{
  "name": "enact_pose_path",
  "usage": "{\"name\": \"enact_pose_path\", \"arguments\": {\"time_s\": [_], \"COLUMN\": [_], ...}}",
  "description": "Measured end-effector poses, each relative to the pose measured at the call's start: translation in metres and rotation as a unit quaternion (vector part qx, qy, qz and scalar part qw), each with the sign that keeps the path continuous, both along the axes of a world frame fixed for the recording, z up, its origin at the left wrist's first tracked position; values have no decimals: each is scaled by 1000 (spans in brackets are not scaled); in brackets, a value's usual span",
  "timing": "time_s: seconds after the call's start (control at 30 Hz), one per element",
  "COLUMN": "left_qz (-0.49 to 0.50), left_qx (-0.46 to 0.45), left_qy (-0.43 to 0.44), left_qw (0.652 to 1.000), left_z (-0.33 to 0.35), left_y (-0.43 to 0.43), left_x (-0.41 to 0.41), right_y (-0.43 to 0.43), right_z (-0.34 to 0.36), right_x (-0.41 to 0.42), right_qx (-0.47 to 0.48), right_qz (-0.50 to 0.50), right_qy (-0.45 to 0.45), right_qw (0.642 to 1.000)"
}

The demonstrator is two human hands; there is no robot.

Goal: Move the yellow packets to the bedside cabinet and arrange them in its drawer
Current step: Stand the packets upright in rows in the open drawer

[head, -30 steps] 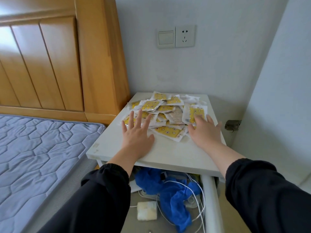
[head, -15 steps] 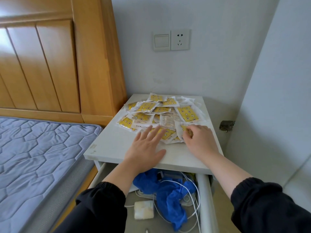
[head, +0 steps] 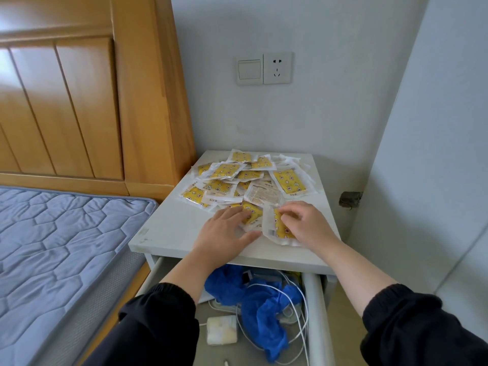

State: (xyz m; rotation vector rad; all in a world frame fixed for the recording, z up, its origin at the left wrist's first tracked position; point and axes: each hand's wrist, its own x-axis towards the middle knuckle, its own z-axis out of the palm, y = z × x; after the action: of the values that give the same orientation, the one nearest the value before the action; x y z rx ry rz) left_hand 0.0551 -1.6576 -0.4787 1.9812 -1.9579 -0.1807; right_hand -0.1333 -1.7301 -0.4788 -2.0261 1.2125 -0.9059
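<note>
- Pinching: the right grip is holding the nearest packet by its edge.
- The left grip is lying flat, fingers straight, on the yellow packets heaped on the worktop.
- Packets are seeming light, limp and slippery: sealed edges are offering the surest hold.

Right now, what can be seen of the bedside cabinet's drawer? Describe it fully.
The drawer looks white, with rounded side walls, and stands pulled out toward the camera beneath the bedside cabinet top. Inside lie crumpled blue material, tangled white cables and a white charger block near the left side. Its front edge is out of frame. Both dark-sleeved forearms pass above it without visibly touching it.
</note>
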Motion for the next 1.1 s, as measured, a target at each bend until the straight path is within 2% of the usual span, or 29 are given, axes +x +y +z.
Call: {"name": "enact_pose_path", "arguments": {"time_s": [0.07, 0.17, 0.23, 0.3, 0.47, 0.53, 0.57, 0.63, 0.67, 0.8, 0.87, 0.93, 1.0, 1.07, 1.1], "left_qz": [-1, 1, 6, 14, 11, 3, 7, 41, 54, 24, -2, -26, -22, 19, 49], "left_qx": [6, -7, -17, -24, -10, -12, -23, -59, -72, 16, 36, 23, 5, -24, -44], "left_qy": [-20, -4, 3, -9, -20, 30, 81, 182, 177, -47, -68, 0, 131, 243, 263], "left_qw": [1000, 1000, 1000, 1000, 1000, 999, 996, 981, 980, 998, 997, 999, 991, 969, 962], "left_z": [-1, -1, -1, -2, -3, -3, -3, -3, -2, -2, -1, 1, 3, 4, 3], "left_y": [-1, -1, 0, 0, -1, -1, 0, 1, 2, 2, 3, 9, 16, 21, 22], "left_x": [0, 2, 2, 1, 1, 4, 5, 5, 3, -3, -1, 2, 5, 7, 8], "right_y": [-1, -3, -7, -8, -1, -1, -3, -6, -7, -8, -8, -7, -7, -4, -2], "right_z": [-3, 0, 2, 1, -1, 2, 3, 5, 6, 5, 5, 6, 6, 8, 8], "right_x": [2, 3, 3, 3, 0, -6, -10, -17, -19, -19, -17, -15, -15, -14, -13], "right_qx": [-11, -33, 7, 31, 10, 38, 62, 131, 162, 188, 182, 184, 191, 194, 193], "right_qz": [25, 33, 32, 11, -64, -80, -91, -102, -102, -115, -125, -132, -136, -139, -137], "right_qy": [60, 153, 157, 120, -37, -95, -138, -252, -300, -376, -386, -399, -410, -404, -398], "right_qw": [998, 987, 987, 992, 997, 992, 984, 953, 935, 900, 896, 889, 881, 883, 886]}}
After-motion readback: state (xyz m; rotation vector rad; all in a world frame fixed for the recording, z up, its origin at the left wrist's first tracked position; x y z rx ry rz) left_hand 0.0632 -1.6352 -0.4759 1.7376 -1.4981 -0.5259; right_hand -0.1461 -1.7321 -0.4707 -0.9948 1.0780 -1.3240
